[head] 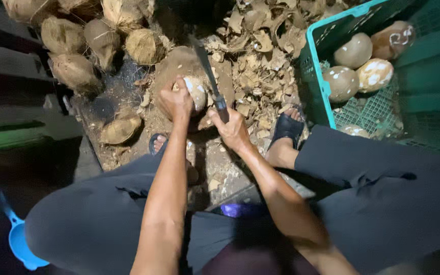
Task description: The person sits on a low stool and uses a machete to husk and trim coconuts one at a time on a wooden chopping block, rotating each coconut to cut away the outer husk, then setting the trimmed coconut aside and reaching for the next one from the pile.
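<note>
While sitting low with both knees spread, the person is working over a wooden block (179, 63) at the twelve o'clock side of the head view. The left hand (175, 99) is reaching forward on a straight, extended arm, palm down, fingers curling closed over a partly peeled coconut (197, 91) and pinning it against the block. The right hand (231, 127) is coming in from four o'clock with the elbow bent, wrist cocked, fist wrapping tightly around the handle of a long dark blade (207, 69). That blade is slanting up toward eleven o'clock, its edge lying just beside the coconut's right flank; whether it is touching the shell, I cannot tell. Both sandalled feet are flanking the block, one at seven o'clock of it and one at four o'clock. Husk scraps (260, 56) are littering the ground at one o'clock. Unhusked coconuts (77, 46) are piling up at ten o'clock. A green plastic crate (314, 66) is standing at two o'clock, holding several peeled coconuts (353, 51). A blue scoop (20, 244) is lying at eight o'clock.
</note>
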Available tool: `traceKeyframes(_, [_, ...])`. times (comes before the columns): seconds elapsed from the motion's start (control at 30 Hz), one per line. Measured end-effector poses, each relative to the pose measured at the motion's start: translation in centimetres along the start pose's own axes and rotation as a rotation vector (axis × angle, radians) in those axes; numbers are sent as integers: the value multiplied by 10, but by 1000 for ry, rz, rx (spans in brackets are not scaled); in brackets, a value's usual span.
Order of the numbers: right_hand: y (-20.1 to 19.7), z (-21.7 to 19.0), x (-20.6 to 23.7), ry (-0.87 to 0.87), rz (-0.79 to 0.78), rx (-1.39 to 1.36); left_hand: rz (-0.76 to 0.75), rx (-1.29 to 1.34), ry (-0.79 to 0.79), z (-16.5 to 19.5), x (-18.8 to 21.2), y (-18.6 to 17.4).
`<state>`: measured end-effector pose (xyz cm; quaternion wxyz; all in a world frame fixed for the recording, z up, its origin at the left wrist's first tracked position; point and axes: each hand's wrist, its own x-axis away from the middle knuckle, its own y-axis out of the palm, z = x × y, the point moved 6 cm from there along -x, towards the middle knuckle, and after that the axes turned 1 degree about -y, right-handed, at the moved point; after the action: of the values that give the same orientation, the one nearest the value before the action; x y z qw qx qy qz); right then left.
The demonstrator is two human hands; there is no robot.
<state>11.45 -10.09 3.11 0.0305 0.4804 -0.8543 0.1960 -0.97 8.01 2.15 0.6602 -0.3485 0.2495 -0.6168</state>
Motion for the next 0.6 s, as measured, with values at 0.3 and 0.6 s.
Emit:
traceKeyframes(0.3, [-5, -20, -1, -49, 15, 47, -85, 134, -138, -5, 2, 5])
traceKeyframes(0.6, [2, -2, -10, -54, -74, 251, 15, 75, -55, -2, 2, -2])
